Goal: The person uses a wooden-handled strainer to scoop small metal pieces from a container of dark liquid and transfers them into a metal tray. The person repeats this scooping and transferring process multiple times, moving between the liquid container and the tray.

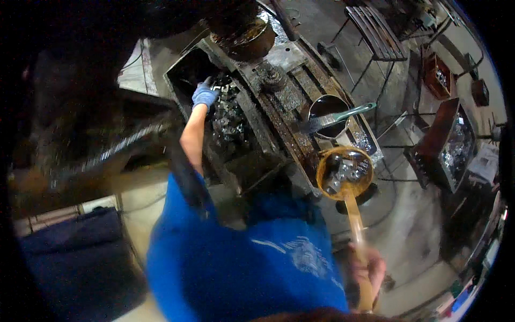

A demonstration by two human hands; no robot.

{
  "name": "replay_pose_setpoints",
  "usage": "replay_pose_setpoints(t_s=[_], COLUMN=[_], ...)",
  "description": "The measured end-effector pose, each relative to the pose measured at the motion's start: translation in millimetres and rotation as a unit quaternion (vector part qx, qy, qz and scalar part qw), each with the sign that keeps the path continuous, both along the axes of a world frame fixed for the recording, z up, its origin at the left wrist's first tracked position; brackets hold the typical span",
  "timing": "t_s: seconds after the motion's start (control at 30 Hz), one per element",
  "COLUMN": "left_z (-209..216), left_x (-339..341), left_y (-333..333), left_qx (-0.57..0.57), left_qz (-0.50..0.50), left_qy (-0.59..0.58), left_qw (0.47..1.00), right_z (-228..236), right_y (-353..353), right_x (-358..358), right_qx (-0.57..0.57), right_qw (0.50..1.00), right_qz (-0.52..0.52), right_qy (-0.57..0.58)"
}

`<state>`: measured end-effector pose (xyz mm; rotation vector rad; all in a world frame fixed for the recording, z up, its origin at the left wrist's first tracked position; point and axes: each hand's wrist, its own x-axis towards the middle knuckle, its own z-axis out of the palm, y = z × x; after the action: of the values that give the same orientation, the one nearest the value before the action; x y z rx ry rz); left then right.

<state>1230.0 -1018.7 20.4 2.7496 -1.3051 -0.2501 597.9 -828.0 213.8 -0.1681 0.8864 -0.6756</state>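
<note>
My left hand (204,95), in a light blue-grey glove, reaches into a dark metal trough (240,185). Its fingers look curled beside some pale metal pieces (222,87); what they hold, if anything, is hidden. Dark, shiny metal parts (229,121) fill the trough below the glove. Bare and somewhat blurred, my right hand (369,268) is closed around the long, flat handle of a yellowish round strainer (350,206). Several shiny metal pieces (346,172) lie in its bowl, which is held level near the machine table's front corner.
On the oily slotted machine table (300,80), a round pot (328,131) has a green-handled brush (348,114) across it. A larger drum (252,40) stands farther back. To the right are a tilted bin of metal pieces (456,147), a slatted stool (375,33) and a red-brown box (437,77).
</note>
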Motion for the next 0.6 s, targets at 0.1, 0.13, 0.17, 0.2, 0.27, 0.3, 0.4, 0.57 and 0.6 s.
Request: replay_pose_setpoints(t_s=[0.1,0.13,0.17,0.2,0.27,0.3,0.4,0.57,0.6], left_z=[-3,-10,-18,-24,-37,-41,-44,-24,-41], left_x=[21,27,32,36,44,49,54,56,68], left_y=[-46,-55,-60,-67,-75,-75,-75,-79,-80], left_qx=[0.047,0.075,0.103,0.093,0.072,0.069,0.082,0.008,-0.073], left_qz=[0.002,-0.012,-0.026,-0.075,-0.166,-0.17,-0.146,-0.071,-0.112], left_qy=[0.046,0.035,0.024,0.066,0.151,0.145,0.174,0.317,0.317], left_qw=[0.998,0.996,0.994,0.991,0.972,0.972,0.97,0.946,0.939], right_z=[3,3,2,5,5,7,8,4,3], right_y=[-5,-4,-2,-3,4,2,4,7,12], right_x=[4,5,7,7,14,19,26,27,27], right_qx=[0.032,0.039,0.047,0.078,0.103,0.104,0.109,0.063,0.052], right_qw=[0.999,0.999,0.998,0.995,0.989,0.988,0.984,0.991,0.99], right_qz=[0.003,-0.011,-0.026,-0.032,-0.08,-0.08,-0.095,-0.096,-0.11], right_qy=[0.015,0.019,0.022,0.046,0.072,0.087,0.103,0.065,0.069])
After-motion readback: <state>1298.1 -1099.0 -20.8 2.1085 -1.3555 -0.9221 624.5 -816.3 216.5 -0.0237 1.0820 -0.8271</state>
